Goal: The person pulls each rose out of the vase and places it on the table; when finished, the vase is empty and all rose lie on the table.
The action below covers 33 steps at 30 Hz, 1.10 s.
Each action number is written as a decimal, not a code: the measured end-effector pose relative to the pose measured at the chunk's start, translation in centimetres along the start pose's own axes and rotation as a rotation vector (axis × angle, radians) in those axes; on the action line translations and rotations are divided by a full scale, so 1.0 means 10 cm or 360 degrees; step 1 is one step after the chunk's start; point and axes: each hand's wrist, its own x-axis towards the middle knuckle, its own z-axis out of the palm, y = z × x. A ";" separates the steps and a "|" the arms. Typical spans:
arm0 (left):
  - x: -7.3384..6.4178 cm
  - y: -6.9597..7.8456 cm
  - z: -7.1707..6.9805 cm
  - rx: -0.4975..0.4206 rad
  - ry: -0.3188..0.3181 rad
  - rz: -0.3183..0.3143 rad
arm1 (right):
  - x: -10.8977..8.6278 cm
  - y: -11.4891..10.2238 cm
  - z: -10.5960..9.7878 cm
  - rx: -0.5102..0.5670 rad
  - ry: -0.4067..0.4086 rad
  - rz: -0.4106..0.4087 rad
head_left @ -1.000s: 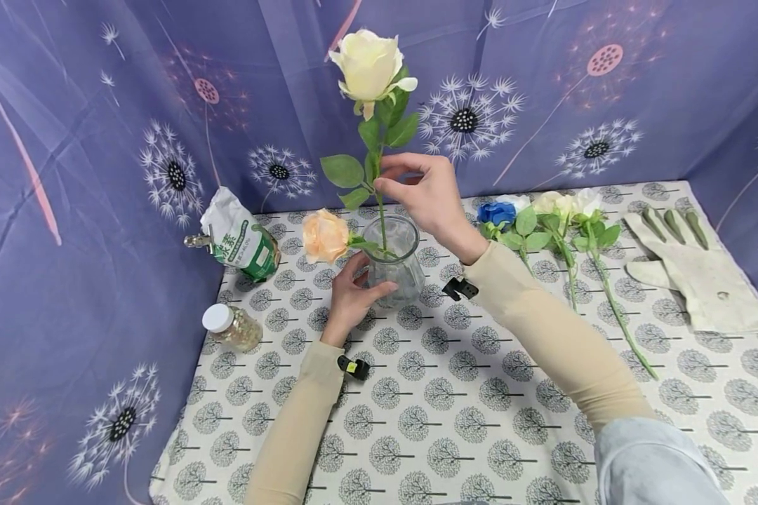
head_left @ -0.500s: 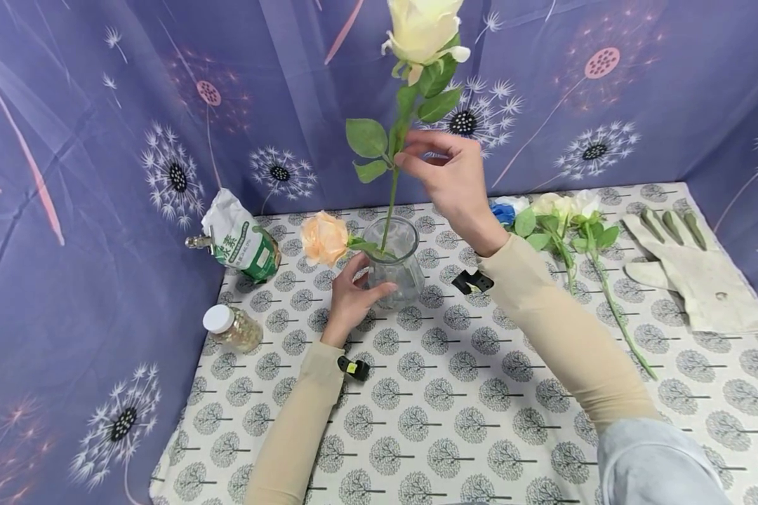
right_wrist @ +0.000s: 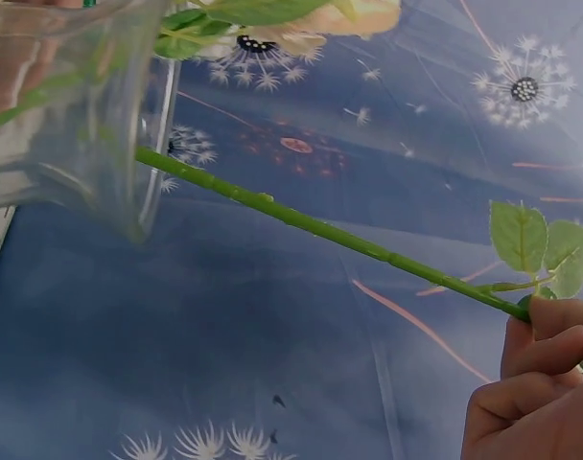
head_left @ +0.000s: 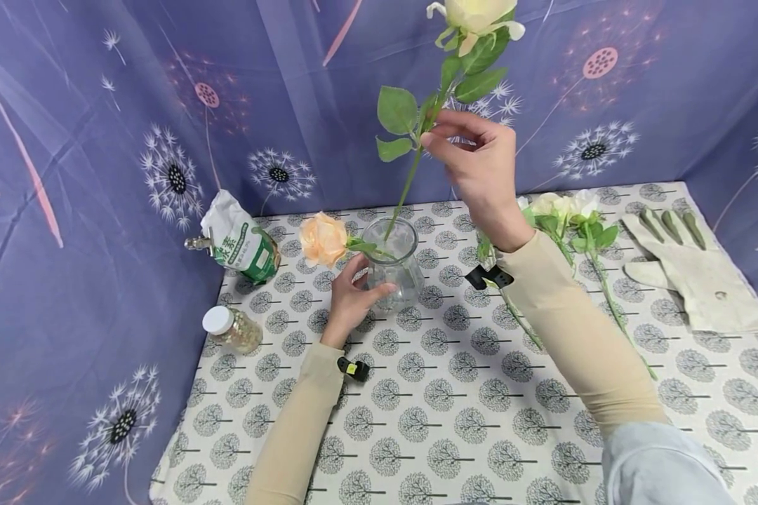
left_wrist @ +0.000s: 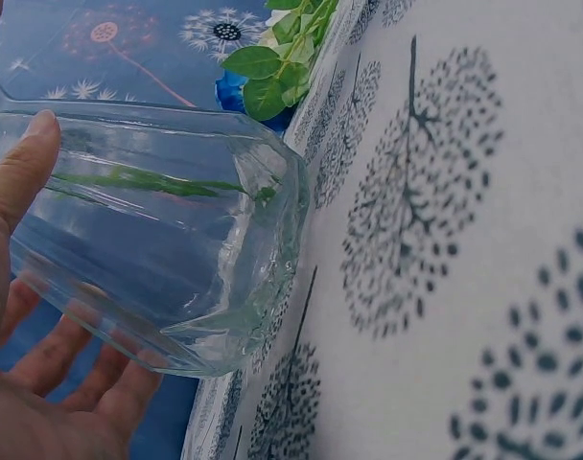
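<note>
My left hand (head_left: 352, 298) grips the ribbed clear glass vase (head_left: 409, 280) from the left, thumb on the near side and fingers round the far side. A peach rose (head_left: 324, 240) leans out over the left of its rim, its green stem (left_wrist: 148, 182) showing through the glass. Above and to the right, my right hand (head_left: 483, 168) pinches a cream rose (head_left: 480, 14) by its stem, just beside the lower leaves. The bloom is cut off by the top of the head view. In the right wrist view the bare lower stem (right_wrist: 320, 227) slants to the vase mouth.
Several more roses (head_left: 559, 207) lie at the back right, partly behind my right arm; a blue one (left_wrist: 232, 93) shows in the left wrist view. Pale work gloves (head_left: 701, 280) lie far right. A clipped green-white bag (head_left: 243, 242) and a white-capped jar (head_left: 234, 327) stand left.
My right hand has moved up and to the right with the cream rose, drawing its stem upward and tilting it right. The left hand and vase have stayed put.
</note>
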 end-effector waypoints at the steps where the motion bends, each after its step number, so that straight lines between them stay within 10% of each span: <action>1: 0.00 0.00 0.00 -0.0005 -0.0001 -0.0004 | 0.00 -0.02 -0.01 0.0006 0.0011 -0.0007; 33: 0.01 0.00 0.02 -0.0043 0.0020 0.0022 | -0.11 -0.43 -0.58 0.0277 0.0250 -0.0339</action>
